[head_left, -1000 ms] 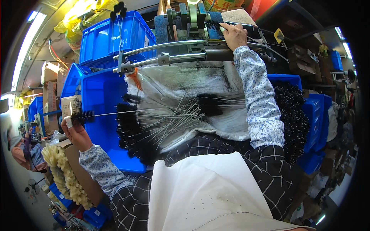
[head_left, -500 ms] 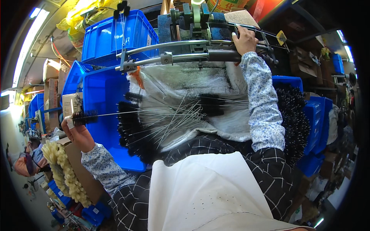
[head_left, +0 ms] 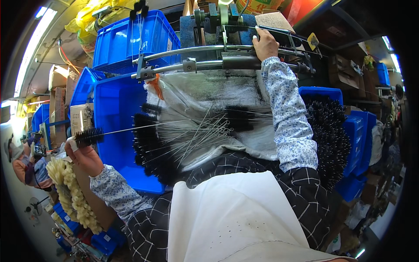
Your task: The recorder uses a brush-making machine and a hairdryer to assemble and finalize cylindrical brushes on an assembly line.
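My left hand (head_left: 85, 158) is closed on the black bristle head of a wire-handled brush (head_left: 89, 136), pinched at its outer end. Light wraps cover the fingertips there. The brush's thin wire points right, over a pile of similar wire brushes (head_left: 150, 144) across my lap. At the machine (head_left: 209, 32), my right hand (head_left: 266, 45) lies over the steel guide rails (head_left: 196, 51), fingers curled forward. Whatever is under its palm is hidden. Just left of its fingertips, a dark bristle strip (head_left: 235, 27) sits in the machine.
A blue bin (head_left: 115, 94) stands left of my lap, with another blue crate (head_left: 126, 41) behind it. Massed black brushes (head_left: 329, 135) fill the right side. Pale tufted pieces (head_left: 72, 196) hang at lower left. A person (head_left: 28, 163) sits far left.
My right hand has slid left along the rails, and the dark sleeve and bristle strip have shifted left too. My left hand, with its brush, has moved slightly left and down.
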A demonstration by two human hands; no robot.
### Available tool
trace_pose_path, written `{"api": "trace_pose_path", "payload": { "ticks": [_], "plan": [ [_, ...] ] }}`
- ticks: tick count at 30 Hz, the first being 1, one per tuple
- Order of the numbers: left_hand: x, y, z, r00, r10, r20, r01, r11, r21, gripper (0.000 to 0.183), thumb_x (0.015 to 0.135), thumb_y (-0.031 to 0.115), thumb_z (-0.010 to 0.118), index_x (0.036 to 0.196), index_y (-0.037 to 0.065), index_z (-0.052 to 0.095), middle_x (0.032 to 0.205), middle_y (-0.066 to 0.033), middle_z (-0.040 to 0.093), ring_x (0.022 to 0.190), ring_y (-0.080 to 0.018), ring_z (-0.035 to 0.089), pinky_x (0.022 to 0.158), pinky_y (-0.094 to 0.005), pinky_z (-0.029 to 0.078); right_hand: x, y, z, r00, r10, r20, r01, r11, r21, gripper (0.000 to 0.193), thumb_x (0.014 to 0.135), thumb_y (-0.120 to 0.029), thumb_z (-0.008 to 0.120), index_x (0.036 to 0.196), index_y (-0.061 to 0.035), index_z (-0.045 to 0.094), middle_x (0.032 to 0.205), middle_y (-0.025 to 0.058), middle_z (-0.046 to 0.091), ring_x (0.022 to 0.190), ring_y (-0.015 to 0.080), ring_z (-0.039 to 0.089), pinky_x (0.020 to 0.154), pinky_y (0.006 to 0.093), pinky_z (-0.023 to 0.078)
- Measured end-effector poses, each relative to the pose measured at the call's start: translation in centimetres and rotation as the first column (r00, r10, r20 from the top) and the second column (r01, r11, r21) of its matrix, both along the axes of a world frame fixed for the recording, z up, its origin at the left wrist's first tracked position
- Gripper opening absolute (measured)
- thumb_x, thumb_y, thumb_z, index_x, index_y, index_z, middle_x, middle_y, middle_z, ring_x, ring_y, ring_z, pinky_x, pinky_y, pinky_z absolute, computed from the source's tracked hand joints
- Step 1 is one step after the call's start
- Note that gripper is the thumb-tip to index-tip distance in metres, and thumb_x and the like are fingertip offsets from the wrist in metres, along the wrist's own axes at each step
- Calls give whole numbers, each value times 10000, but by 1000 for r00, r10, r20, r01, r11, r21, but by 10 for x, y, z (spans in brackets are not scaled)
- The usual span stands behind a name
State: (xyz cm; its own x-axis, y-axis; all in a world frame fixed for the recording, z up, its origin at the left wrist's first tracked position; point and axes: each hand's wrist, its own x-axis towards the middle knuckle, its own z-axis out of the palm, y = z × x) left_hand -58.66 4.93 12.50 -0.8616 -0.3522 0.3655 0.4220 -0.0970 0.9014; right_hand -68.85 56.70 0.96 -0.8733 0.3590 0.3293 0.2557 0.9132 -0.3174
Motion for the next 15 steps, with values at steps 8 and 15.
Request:
{"api": "trace_pose_path", "payload": {
  "ticks": [8, 15],
  "plan": [
    [-1, -3, 0, 1000, 8, 3, -8, 997, 71, 166, 849, 153, 467, 974, 46, 480, 921, -60, 542, 853, -166, 525, 761, -288, 439, -5, -14, -1, 1000, -3, 3, 3, 1000, -1, 335, 770, -168, 547, 1096, -91, 530, 1083, 79, 539, 984, 215, 517, 808, 401, 385],
    [-11, 13, -9, 999, -48, -15, 49, 996, 71, 187, 844, 158, 479, 995, 47, 471, 955, -71, 523, 861, -152, 519, 738, -252, 450, -11, -46, -4, 998, 9, -61, -7, 1000, 30, 264, 758, -139, 505, 1011, -86, 555, 967, 49, 564, 904, 201, 534, 728, 401, 384]
  ]
}}
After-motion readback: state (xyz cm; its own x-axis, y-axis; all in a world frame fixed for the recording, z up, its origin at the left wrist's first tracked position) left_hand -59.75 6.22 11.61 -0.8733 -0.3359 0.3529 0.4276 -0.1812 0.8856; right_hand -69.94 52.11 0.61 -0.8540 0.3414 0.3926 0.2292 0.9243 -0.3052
